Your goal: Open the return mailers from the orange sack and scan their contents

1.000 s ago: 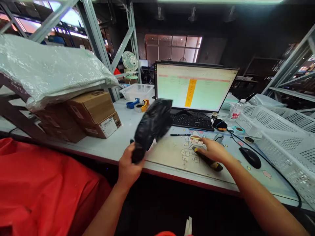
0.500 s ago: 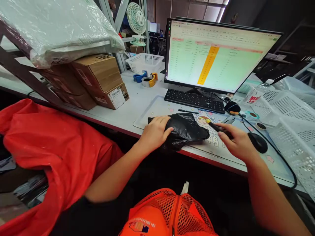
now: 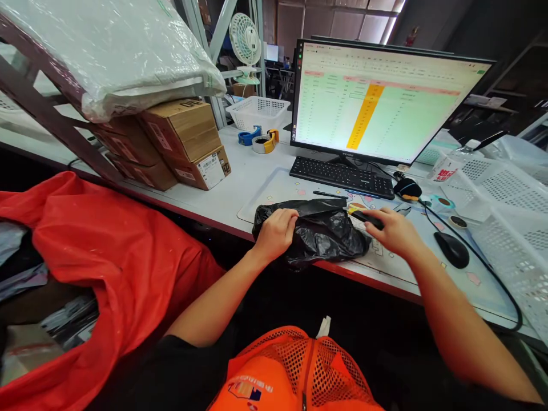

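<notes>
A crumpled black plastic bag [image 3: 325, 238] lies at the desk's front edge, partly hanging over it. My left hand [image 3: 277, 231] is closed on the upper left part of the bag, thumb against the fingers. In my right hand [image 3: 396, 231] is a slim black cutter [image 3: 369, 219] with a yellow tip. Its tip points left and sits close to the bag's right upper edge; whether it touches the plastic I cannot tell. What the bag contains is hidden.
Behind the bag are a pen [image 3: 329, 194], keyboard [image 3: 342, 177] and monitor [image 3: 381, 103]. A mouse [image 3: 451, 249] and white baskets [image 3: 520, 228] stand right. Cardboard boxes [image 3: 184, 137], tape dispensers [image 3: 265, 141] and a red sack [image 3: 124, 245] are left.
My right hand has moved left with the cutter, bringing it to the bag. My left fingers have gone from lying over the bag to pinching it, and its upper edge is lifted.
</notes>
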A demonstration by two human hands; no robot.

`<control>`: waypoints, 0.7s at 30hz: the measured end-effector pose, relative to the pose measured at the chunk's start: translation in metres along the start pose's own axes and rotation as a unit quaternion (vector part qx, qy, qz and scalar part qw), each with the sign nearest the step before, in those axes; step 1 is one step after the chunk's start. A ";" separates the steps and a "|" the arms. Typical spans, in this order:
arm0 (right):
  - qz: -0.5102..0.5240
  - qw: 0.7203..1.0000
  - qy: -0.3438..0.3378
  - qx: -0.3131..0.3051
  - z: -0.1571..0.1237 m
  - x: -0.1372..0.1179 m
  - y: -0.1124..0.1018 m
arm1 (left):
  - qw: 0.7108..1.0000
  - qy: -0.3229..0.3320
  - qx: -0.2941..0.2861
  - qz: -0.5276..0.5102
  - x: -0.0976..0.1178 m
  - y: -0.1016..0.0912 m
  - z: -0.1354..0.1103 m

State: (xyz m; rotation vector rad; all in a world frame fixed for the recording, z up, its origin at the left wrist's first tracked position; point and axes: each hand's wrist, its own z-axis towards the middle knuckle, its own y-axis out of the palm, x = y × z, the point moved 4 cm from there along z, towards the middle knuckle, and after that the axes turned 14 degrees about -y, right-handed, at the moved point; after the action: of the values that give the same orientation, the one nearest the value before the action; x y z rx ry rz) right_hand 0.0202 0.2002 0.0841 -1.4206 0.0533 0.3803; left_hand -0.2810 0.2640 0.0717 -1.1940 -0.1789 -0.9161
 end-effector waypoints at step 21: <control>0.134 0.984 -0.052 0.108 0.039 -0.139 0.070 | 0.960 -0.218 -0.017 -0.173 0.016 0.012 0.037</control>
State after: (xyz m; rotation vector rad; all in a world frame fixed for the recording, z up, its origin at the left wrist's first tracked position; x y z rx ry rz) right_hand -0.1378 0.2134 0.0603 -1.1785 0.1964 0.6507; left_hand -0.2502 0.2879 0.0869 -1.4126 -0.7499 -0.9459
